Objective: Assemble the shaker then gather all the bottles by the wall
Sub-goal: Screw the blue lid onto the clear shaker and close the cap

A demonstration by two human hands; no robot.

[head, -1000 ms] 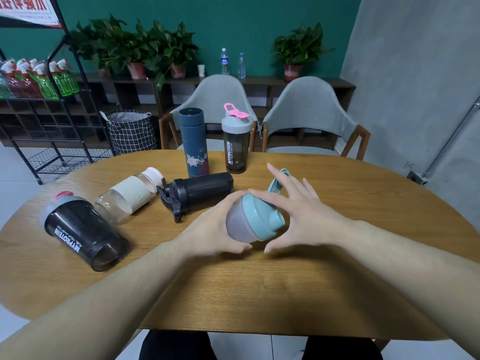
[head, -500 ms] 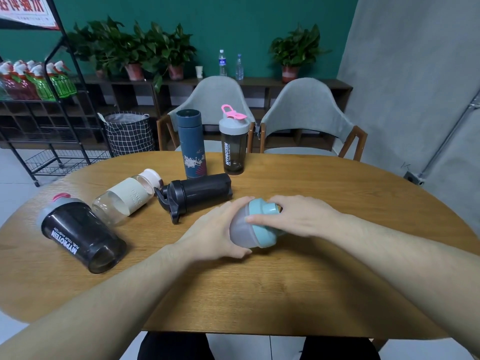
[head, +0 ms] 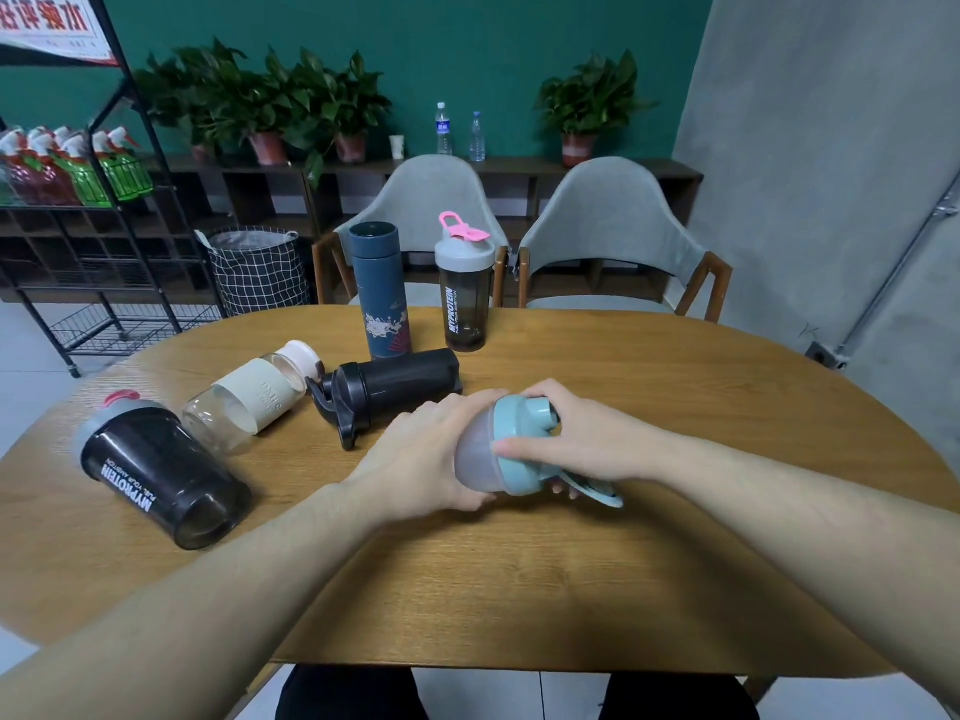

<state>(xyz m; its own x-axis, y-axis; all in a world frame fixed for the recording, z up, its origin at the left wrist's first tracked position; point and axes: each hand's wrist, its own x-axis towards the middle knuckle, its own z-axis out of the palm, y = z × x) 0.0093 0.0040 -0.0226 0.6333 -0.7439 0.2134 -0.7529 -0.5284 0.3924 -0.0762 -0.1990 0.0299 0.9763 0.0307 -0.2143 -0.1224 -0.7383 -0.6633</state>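
Observation:
A small frosted shaker (head: 475, 459) with a light blue lid (head: 519, 433) lies tilted in both my hands over the middle of the wooden table (head: 519, 589). My left hand (head: 421, 454) wraps the frosted cup. My right hand (head: 576, 439) grips the blue lid, whose loop handle (head: 602, 493) pokes out below my fingers. Lying on their sides to the left are a black shaker (head: 389, 389), a clear bottle with a cream sleeve (head: 254, 397) and a large dark shaker (head: 156, 475). A dark blue flask (head: 379, 291) and a pink-capped shaker (head: 464, 288) stand upright at the far edge.
Two grey chairs (head: 608, 231) stand behind the table. A grey wall (head: 831, 148) rises on the right. A metal rack (head: 78, 174) with spray bottles and a checked basket (head: 260, 270) are at the left.
My right hand has closed over the blue lid and turned it; the loop handle has swung from the top to below my fingers. The shaker has shifted slightly right.

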